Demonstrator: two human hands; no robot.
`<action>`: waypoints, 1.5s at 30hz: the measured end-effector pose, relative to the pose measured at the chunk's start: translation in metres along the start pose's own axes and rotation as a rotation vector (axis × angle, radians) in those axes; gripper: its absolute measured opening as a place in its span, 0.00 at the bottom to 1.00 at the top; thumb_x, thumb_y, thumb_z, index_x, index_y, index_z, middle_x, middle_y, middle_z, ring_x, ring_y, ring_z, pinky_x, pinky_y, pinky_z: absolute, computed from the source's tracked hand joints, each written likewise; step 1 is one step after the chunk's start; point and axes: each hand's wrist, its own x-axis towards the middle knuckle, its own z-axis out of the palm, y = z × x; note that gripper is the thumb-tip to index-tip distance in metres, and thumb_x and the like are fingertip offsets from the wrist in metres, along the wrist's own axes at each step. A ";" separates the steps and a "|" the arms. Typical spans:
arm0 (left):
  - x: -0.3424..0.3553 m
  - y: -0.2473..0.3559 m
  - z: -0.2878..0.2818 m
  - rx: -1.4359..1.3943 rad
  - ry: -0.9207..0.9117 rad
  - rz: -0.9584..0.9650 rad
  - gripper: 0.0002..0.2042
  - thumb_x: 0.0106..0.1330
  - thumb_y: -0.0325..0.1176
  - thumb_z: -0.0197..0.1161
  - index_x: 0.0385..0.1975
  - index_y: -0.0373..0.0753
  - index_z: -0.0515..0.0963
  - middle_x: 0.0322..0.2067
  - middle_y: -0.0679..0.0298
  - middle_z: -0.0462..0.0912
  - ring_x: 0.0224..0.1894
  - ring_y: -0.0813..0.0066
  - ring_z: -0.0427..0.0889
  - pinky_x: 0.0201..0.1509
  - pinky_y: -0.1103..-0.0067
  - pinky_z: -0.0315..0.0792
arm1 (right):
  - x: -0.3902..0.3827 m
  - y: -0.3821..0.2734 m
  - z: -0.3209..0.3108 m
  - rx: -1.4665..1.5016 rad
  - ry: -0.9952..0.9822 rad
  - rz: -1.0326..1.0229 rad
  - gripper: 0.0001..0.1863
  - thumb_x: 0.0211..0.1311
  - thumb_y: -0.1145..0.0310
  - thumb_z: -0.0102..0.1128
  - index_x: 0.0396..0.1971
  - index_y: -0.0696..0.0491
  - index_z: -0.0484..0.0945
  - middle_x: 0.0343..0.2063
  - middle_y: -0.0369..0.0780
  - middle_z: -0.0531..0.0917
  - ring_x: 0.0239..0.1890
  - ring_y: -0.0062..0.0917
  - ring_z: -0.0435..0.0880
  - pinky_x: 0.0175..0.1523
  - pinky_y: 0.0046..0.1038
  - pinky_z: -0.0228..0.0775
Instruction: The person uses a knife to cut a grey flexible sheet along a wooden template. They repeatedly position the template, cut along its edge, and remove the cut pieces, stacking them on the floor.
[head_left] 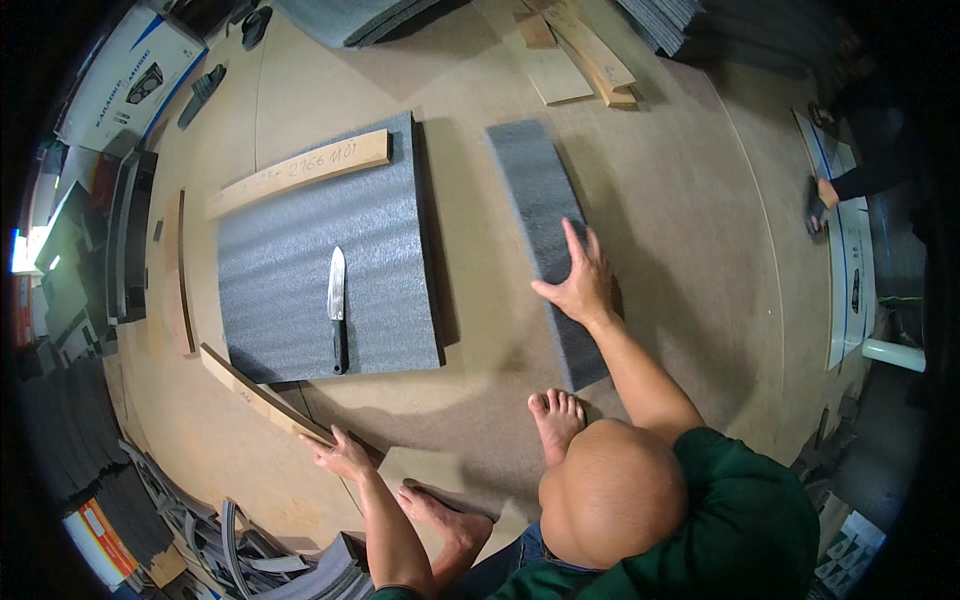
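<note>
- Grey foam strip: a long, narrow piece of dark grey ribbed foam lying flat on the tan floor, running from the far side toward the person's bare foot, well to the right of the larger foam stack.
- The right hand lies on the strip about halfway along, fingers spread and flat, palm pressing down; it grips nothing.
- The left hand rests on the near end of a wooden slat that lies slanted at the lower left corner of the foam stack; fingers open over the wood, not closed round it.
- The two hands are well apart, the stack's corner between them.
- Foam sheet stack: a broad grey rectangle, several sheets thick by its dark right edge. A knife with a black handle and bare blade lies on top, blade pointing away.
- A pale wooden board with handwriting lies across the stack's far edge.
- Far left: a white carton with a blue stripe and a printed picture, lying tilted.
- Lower left: a box with red and orange print, beside piled dark foam offcuts.
- Right rim: a long white sheet with blue edging, where another person's hand rests.
</note>
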 end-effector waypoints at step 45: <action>-0.129 0.189 -0.005 -0.144 -1.053 1.346 0.41 0.62 0.46 0.77 0.77 0.54 0.69 0.75 0.39 0.62 0.77 0.38 0.61 0.77 0.53 0.64 | 0.026 -0.024 0.076 0.773 -0.227 0.137 0.55 0.67 0.57 0.73 0.83 0.58 0.47 0.73 0.55 0.72 0.73 0.39 0.75 0.76 0.34 0.66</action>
